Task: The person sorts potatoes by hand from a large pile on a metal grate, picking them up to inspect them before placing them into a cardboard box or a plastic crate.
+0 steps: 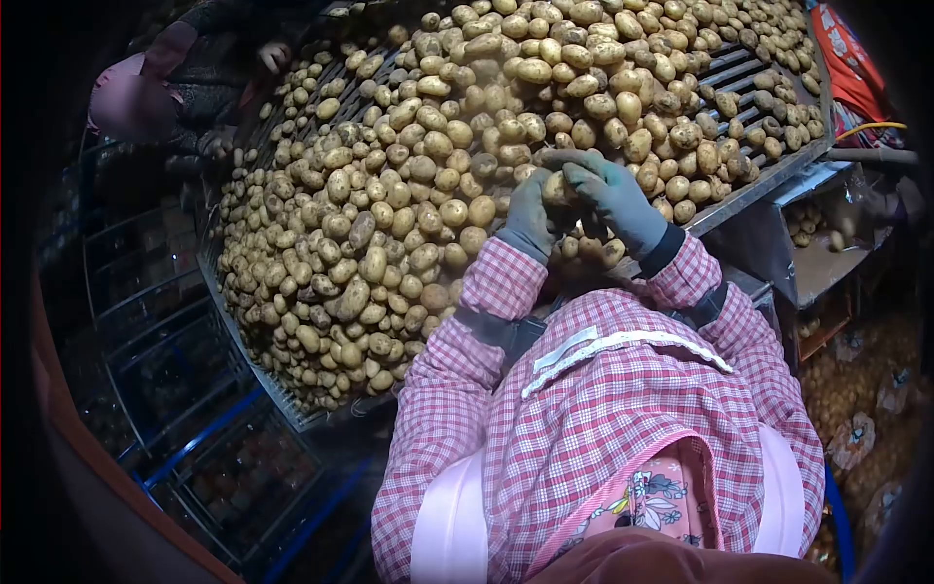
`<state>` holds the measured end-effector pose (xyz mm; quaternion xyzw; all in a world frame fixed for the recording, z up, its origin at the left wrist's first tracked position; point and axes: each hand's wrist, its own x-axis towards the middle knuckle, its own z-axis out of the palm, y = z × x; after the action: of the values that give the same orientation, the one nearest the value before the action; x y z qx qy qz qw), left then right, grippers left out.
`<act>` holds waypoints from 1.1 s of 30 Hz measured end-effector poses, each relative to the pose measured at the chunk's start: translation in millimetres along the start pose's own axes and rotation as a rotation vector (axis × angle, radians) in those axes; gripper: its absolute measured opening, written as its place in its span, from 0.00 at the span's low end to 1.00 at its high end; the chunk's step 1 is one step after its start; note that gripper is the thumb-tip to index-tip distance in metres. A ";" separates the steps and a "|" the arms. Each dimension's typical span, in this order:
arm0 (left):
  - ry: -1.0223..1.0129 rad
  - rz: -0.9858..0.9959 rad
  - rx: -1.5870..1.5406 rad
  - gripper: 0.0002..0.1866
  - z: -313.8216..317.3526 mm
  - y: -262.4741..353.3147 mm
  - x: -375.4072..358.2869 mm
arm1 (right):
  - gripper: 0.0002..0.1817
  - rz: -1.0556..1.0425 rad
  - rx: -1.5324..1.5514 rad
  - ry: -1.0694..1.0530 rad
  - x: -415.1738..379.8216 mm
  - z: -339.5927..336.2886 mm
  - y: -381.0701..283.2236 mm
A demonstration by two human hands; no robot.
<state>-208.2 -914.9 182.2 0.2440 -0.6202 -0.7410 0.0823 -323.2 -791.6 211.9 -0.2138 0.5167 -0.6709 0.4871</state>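
Head view, the only one here, clock face centred on the picture: a potato (556,189) is being held just off centre toward 1 o'clock, over the near edge of a big heap. It's being pinched by both gloved hands, with the left hand (528,211) being kept at its 8 o'clock and the right hand (623,204) at its 3 to 4. Some fingers are being hidden, so the exact grip can't be told. The heap of potatoes (389,234) is being carried by a slatted table (754,192), from 8 round to 2 o'clock. More potatoes are being held in a cardboard box (832,276) at 3. At 10, another person (136,102) is being half swallowed by shadow.
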 end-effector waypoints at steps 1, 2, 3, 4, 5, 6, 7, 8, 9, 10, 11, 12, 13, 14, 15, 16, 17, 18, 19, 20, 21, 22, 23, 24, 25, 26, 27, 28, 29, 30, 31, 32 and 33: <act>-0.048 0.095 0.190 0.18 -5.2 3.3 -1.5 | 0.26 -0.006 -0.009 -0.009 0.3 0.9 -1.5; -0.055 0.010 -0.024 0.18 -7.3 5.7 -3.4 | 0.27 0.088 0.153 -0.051 -2.1 -4.5 1.5; -0.060 -0.080 -0.239 0.18 -4.2 21.6 -6.9 | 0.28 0.189 0.312 -0.078 -4.4 -9.9 4.5; -0.065 -0.171 -0.450 0.19 -3.9 30.2 -8.7 | 0.28 0.230 0.400 -0.074 -5.8 -9.3 2.9; -0.061 -0.175 -0.369 0.19 -7.2 32.7 -11.0 | 0.29 0.271 0.493 -0.072 -6.6 -7.9 2.9; -0.053 -0.179 -0.287 0.19 -11.3 34.7 -14.3 | 0.30 0.247 0.508 -0.082 -4.1 -14.8 16.9; -0.043 -0.182 -0.205 0.20 -14.6 36.0 -16.2 | 0.30 0.250 0.569 -0.104 -4.6 -19.5 29.4; -0.031 -0.153 0.060 0.22 -16.8 13.3 -16.0 | 0.30 0.254 0.628 -0.129 -4.4 -23.3 41.2; 0.033 -0.036 0.351 0.27 -7.2 12.8 -18.0 | 0.28 0.198 0.523 -0.043 0.4 -18.7 53.5; 0.096 0.078 0.640 0.33 5.0 14.7 -24.4 | 0.26 0.151 0.407 0.048 5.4 -14.0 65.4; 0.155 0.194 0.927 0.40 12.4 15.6 -28.6 | 0.25 0.116 0.288 0.142 10.4 -9.4 77.3; 0.152 0.071 0.849 0.37 13.9 14.0 -27.9 | 0.25 0.282 0.272 0.129 3.2 -14.8 67.3; 0.136 0.005 0.837 0.34 16.5 17.2 -28.6 | 0.24 0.449 0.256 0.123 -6.2 -17.7 53.2; 0.120 -0.062 0.825 0.32 19.9 23.0 -29.7 | 0.23 0.484 0.306 0.158 -14.2 -11.7 31.3; 0.104 -0.133 0.815 0.30 22.4 25.5 -29.9 | 0.23 0.480 0.377 0.171 -18.9 -13.4 26.7; 0.083 -0.090 0.733 0.21 23.0 23.5 -28.9 | 0.23 0.479 0.451 0.181 -24.2 -15.0 25.2; 0.026 -0.107 0.629 0.19 17.0 13.7 -28.6 | 0.22 0.477 0.521 0.184 -27.0 -18.5 24.9; -0.025 -0.119 0.526 0.18 4.5 -0.8 -27.6 | 0.19 0.636 0.637 -0.030 -32.8 -44.3 30.2; -0.035 -0.209 0.364 0.18 -4.0 3.1 -23.6 | 0.18 0.582 0.559 0.055 -34.3 -43.8 19.3; 0.024 -0.311 0.188 0.18 -18.8 10.7 -17.2 | 0.18 0.525 0.486 0.141 -41.2 -43.2 5.4; 0.093 -0.357 0.089 0.18 -32.0 21.1 -9.6 | 0.18 0.469 0.416 0.228 -45.4 -43.4 -2.2; 0.155 -0.329 0.108 0.18 -44.4 29.7 -1.7 | 0.20 0.292 0.086 0.069 -37.9 -73.8 20.8; 0.209 -0.148 0.325 0.18 -60.9 29.7 6.9 | 0.20 0.263 0.029 0.069 -38.4 -81.6 19.8; 0.257 0.036 0.542 0.19 -73.3 28.1 15.9 | 0.21 0.234 -0.025 0.071 -39.0 -87.1 15.2; 0.288 0.051 0.710 0.19 -70.6 38.4 26.6 | 0.21 0.206 -0.083 0.074 -38.8 -89.6 7.0; 0.321 0.065 0.877 0.20 -67.3 49.4 37.7 | 0.20 0.158 -0.005 0.075 -38.9 -88.8 -2.6; 0.356 0.080 1.043 0.21 -66.1 56.3 50.1 | 0.21 0.178 -0.014 0.096 -36.1 -86.9 -11.2; 0.343 0.013 1.116 0.24 -65.6 28.9 69.8 | 0.21 0.199 -0.023 0.113 -32.6 -84.2 -18.2; 0.334 -0.054 1.189 0.27 -54.9 -3.3 85.0 | 0.22 0.219 -0.033 0.125 -28.3 -82.2 -21.3; 0.379 -0.091 1.313 0.30 -19.5 1.9 78.1 | 0.21 0.206 -0.027 0.131 -24.0 -81.9 -20.8; 0.423 -0.132 1.440 0.33 9.6 12.0 63.3 | 0.21 0.195 0.019 0.120 -18.7 -83.9 -16.4; 0.317 -0.098 1.395 0.34 11.1 10.9 53.3 | 0.20 0.188 0.065 0.105 -14.0 -87.1 -9.4; 0.215 -0.073 1.346 0.35 8.9 8.0 40.8 | 0.20 0.187 0.112 0.087 -10.1 -88.1 -3.9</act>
<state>-249.2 -926.2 180.3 0.3351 -0.9257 -0.1677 -0.0511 -390.0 -740.0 184.6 -0.1076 0.5166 -0.6589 0.5361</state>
